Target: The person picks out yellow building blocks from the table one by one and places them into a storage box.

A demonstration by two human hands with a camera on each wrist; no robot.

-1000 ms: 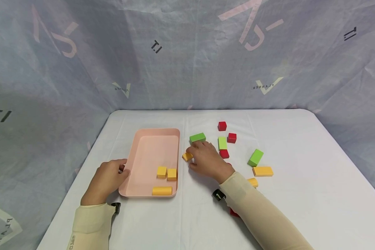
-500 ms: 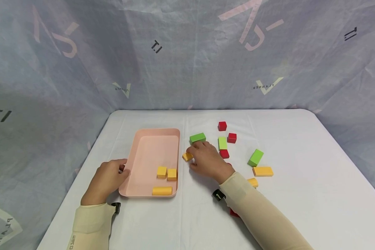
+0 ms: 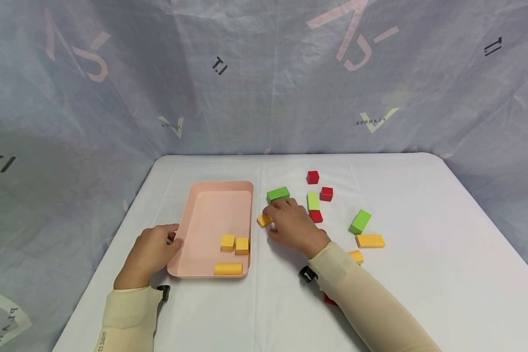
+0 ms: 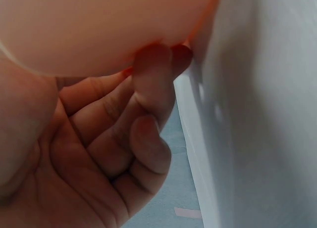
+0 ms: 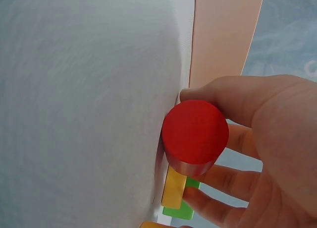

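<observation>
My left hand (image 3: 148, 252) grips the left rim of a pink tray (image 3: 213, 210), thumb at the edge and fingers curled beneath, as the left wrist view shows. Several yellow blocks (image 3: 228, 242) and a yellow cylinder (image 3: 229, 269) lie in the tray's near right part. Right of the tray, my right hand (image 3: 292, 225) reaches over a small yellow block (image 3: 264, 220), fingertips against it. In the right wrist view a red cylinder (image 5: 195, 132) lies under the hand between thumb and fingers, hiding part of the grasp; I cannot tell whether the thumb meets the block.
Beyond the right hand lie a green block (image 3: 278, 194), a light green block (image 3: 313, 201) and several red blocks (image 3: 313, 177). Farther right are another green block (image 3: 360, 222) and a flat yellow block (image 3: 370, 241). The right sleeve partly covers a yellow piece (image 3: 356, 256) and a red piece (image 3: 329, 300).
</observation>
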